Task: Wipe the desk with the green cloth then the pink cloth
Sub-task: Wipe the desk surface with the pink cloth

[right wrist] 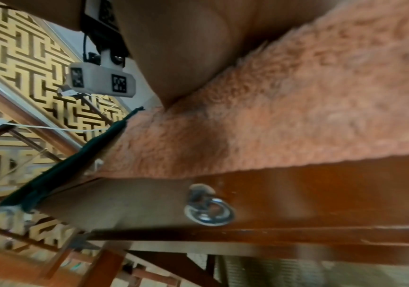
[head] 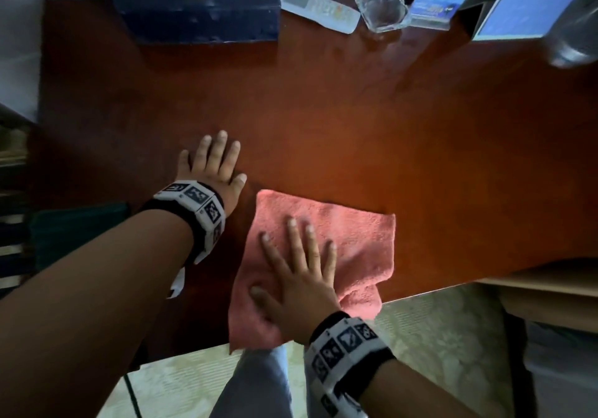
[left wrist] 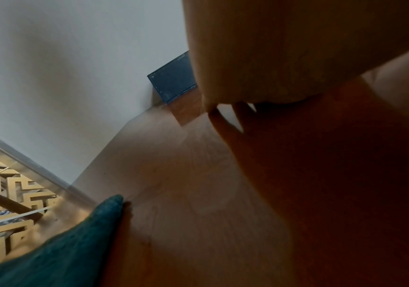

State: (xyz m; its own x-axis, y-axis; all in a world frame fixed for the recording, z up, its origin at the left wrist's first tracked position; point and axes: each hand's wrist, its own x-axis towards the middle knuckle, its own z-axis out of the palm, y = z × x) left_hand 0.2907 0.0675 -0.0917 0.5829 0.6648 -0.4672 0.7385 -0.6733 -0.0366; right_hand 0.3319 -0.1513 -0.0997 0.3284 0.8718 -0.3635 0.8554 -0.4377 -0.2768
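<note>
The pink cloth (head: 339, 243) lies spread at the front edge of the brown desk (head: 388, 146), with one corner hanging over the edge. My right hand (head: 297, 269) presses flat on it, fingers straight and spread. In the right wrist view the pink cloth (right wrist: 296, 108) fills the upper right under my palm. My left hand (head: 213, 162) rests flat on the bare desk just left of the cloth. The green cloth (head: 74, 230) lies at the desk's left end, mostly behind my left forearm; the left wrist view has the green cloth (left wrist: 58, 246) at the lower left.
Along the back of the desk stand a dark blue tissue box (head: 200, 7), a white remote (head: 318, 8), a glass ashtray (head: 382, 8), a blue card stand (head: 437, 0) and a clear bottle (head: 572, 23). A drawer with a metal ring pull (right wrist: 208, 211) sits under the front edge.
</note>
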